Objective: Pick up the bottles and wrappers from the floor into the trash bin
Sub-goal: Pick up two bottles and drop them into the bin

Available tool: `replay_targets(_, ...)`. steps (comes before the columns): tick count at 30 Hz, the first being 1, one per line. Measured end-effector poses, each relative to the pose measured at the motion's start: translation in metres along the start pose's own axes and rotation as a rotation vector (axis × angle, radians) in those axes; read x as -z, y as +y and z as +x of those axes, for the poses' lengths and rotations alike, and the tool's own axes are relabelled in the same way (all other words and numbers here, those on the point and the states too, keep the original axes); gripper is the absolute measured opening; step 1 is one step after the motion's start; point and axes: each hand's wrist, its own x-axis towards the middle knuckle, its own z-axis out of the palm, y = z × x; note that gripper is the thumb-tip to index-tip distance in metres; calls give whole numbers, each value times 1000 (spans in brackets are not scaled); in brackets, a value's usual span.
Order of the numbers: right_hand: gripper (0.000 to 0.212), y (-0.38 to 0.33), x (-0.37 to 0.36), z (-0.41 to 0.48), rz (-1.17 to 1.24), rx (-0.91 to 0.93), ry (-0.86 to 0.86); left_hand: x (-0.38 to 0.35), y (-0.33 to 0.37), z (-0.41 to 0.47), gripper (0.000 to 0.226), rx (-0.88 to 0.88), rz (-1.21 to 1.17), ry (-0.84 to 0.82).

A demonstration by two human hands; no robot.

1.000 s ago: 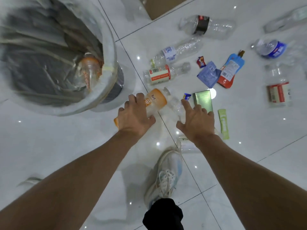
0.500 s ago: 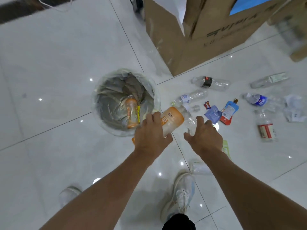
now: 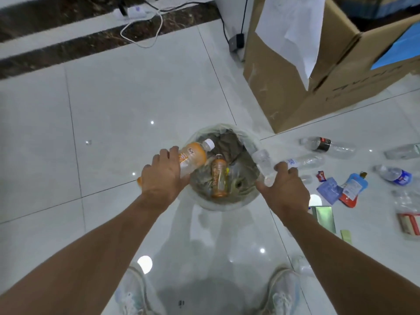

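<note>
Orange-labelled bottle (image 3: 193, 158) gripped in left hand (image 3: 162, 178) over trash bin (image 3: 227, 204).

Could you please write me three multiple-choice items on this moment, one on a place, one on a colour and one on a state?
1. Where does the orange-labelled bottle in the left hand sit?
A. over the trash bin's left rim
B. on the floor by the cardboard box
C. under a shoe

2. What colour is that bottle's cap?
A. red
B. white
C. black

3. What state is the right hand in?
A. empty and spread flat
B. closed on a clear bottle
C. pinching a blue pouch

Answers:
1 A, the bottle tilts cap-first over the lined bin's opening.
2 B, the cap shows white against the dark bin interior.
3 B, the fingers wrap the base of a clear bottle at the bin's right rim, while the blue pouch lies on the floor.
</note>
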Motion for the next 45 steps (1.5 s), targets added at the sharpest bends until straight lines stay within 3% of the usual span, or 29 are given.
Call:
replay_targets(3,58,-10,-6,8,20,11,-1,-12,18,11,72,21,-87,-24)
replay_targets(8,59,-2,-21,22,-11,59,35,-51,75,42,72,179,-430,-156)
replay_targets(15,60,28,-36,53,-13,160,116,-135,115,72,84,279,-401,-370)
replay_targets(19,61,45,-44,67,-66,201,145,-177,132,74,90,236,-473,-365)
replay_targets(26,60,45,-50,68,-88,210,142,-187,118,59,55,124,-326,-372)
replay_targets(31,61,19,-45,53,-145,262,119,-132,91,63,29,6,-184,-225)
replay_targets(36,64,-23,-44,40,-148,264,91,-74,47,62,27,-153,-144,-57)
replay_targets(45,68,-109,-85,69,-22,214,-79,-43,-22,34,20,-21,-402,65)
